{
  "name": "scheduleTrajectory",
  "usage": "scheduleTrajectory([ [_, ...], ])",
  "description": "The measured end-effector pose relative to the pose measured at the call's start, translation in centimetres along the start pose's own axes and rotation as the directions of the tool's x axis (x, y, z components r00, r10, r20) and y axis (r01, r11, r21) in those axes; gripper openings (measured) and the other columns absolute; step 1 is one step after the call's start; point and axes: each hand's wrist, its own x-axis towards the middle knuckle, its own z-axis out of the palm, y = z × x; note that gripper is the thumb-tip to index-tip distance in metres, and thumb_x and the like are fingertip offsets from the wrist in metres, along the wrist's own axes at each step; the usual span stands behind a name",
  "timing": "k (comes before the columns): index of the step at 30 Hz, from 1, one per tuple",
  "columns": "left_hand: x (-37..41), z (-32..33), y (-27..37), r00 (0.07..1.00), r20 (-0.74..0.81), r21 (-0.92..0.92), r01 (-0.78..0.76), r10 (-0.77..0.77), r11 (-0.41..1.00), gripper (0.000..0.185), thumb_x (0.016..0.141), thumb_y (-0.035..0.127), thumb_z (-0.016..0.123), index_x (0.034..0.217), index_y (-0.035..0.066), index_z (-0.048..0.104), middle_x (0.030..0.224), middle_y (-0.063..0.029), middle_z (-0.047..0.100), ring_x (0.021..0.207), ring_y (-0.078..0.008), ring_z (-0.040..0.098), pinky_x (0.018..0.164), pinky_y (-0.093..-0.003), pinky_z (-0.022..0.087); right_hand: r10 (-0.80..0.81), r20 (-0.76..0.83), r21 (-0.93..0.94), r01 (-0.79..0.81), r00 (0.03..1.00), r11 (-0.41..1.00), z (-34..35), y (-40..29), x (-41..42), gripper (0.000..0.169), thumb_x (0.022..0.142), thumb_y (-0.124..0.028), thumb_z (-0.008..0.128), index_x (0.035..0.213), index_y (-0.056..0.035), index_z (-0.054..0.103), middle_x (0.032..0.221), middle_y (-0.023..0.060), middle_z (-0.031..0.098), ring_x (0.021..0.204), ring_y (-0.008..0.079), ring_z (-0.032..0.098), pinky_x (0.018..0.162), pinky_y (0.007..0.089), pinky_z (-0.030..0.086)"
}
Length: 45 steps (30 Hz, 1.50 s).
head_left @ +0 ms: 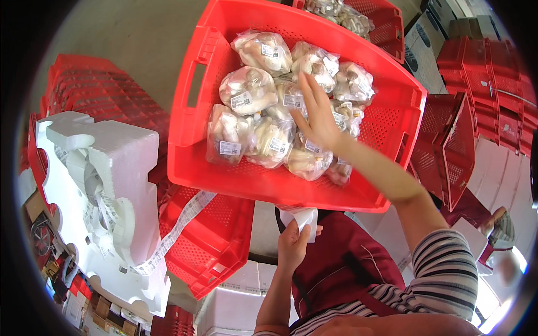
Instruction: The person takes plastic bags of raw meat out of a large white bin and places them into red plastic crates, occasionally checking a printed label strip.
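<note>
Clear plastic bags of pale mushrooms (248, 90), several of them bearing white printed labels, lie in a large red plastic crate (260, 191). Above the middle bags hovers my right hand (317, 117), fingers apart and holding nothing visible; whether it touches a bag is unclear. At the crate's near side my left hand (294, 241) pinches a curled piece of white label backing (309, 220) between thumb and fingers. A strip of printed labels (180, 229) runs from a white foam box (126, 143) on the left and passes out of sight under the crate.
Nested red crates (105, 92) stand at the left. A second red crate (210, 239) sits below the main one. Another crate of bagged mushrooms (342, 19) is beyond. White cartons (235, 302) lie below, more red crates (483, 88) at right, near another person (500, 231).
</note>
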Motion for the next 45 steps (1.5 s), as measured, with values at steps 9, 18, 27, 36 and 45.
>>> scheduleTrajectory([
  [9, -2.4, 0.7, -1.7, 1.0, 0.006, 0.054, 0.023, -0.024, 0.998, 0.025, 0.092, 0.009, 0.047, 0.111, -0.006, 0.053, 0.093, -0.0136, 0.066, 0.085, -0.0171, 0.064, 0.077, -0.0289, 0.05, 0.309, 0.54, -0.432, -0.058, 0.783, 0.9, 1.3, 0.1, -13.5, 0.09, 0.085, -0.059, 0.044, 0.142, 0.0037, 0.014, 0.15, 0.0195, 0.012, 0.139, 0.0353, 0.01, 0.11, 0.051, 0.013],
  [18, -9.2, 2.1, 2.0, 0.996, 0.02, 0.586, -0.081, 0.085, 0.806, 0.027, 0.092, 0.025, 0.051, 0.1, 0.003, 0.065, 0.082, -0.0109, 0.067, 0.074, -0.0186, 0.063, 0.068, -0.032, 0.048, 0.415, 0.631, -0.486, -0.084, 0.656, 0.87, -0.5, -2.5, -11.3, 0.096, 0.081, -0.064, 0.046, 0.144, -0.0001, 0.011, 0.152, 0.0177, 0.006, 0.14, 0.0379, 0.0, 0.109, 0.0557, 0.001],
  [27, -15.9, -1.9, 7.0, 0.983, 0.16, 0.922, -0.182, 0.092, 0.341, 0.041, 0.083, 0.03, 0.06, 0.111, 0.001, 0.059, 0.101, -0.0208, 0.063, 0.095, -0.0323, 0.061, 0.081, -0.0419, 0.047, -0.399, 0.648, 0.666, -0.229, 0.649, 0.71, -9.9, -19.5, -10.0, 0.052, 0.093, -0.034, 0.049, 0.136, -0.0068, 0.038, 0.132, 0.0179, 0.047, 0.121, 0.0242, 0.046, 0.099, 0.0343, 0.037],
  [36, -20.9, 1.7, 14.6, 0.655, 0.115, 0.61, -0.64, 0.747, 0.467, 0.031, 0.078, 0.002, 0.064, 0.107, -0.001, 0.055, 0.098, -0.0099, 0.059, 0.094, -0.0191, 0.058, 0.08, -0.0281, 0.047, -0.149, 0.699, 0.67, -0.568, 0.699, 0.477, -18.6, -27.0, -13.8, 0.009, 0.088, -0.011, 0.062, 0.092, -0.0025, 0.06, 0.082, -0.003, 0.055, 0.079, 0.0039, 0.05, 0.07, 0.0225, 0.044],
  [45, -22.1, 3.1, 13.1, 0.658, 0.093, 0.587, -0.642, 0.747, 0.493, 0.019, 0.082, 0.003, 0.063, 0.101, -0.001, 0.063, 0.086, -0.0123, 0.062, 0.078, -0.022, 0.062, 0.068, -0.0269, 0.048, 0.129, 0.501, 0.737, -0.5, 0.856, 0.454, -19.1, -29.2, -14.9, 0.008, 0.082, -0.007, 0.068, 0.083, -0.0002, 0.063, 0.077, 0.0002, 0.062, 0.068, 0.0033, 0.052, 0.06, 0.0189, 0.043],
])
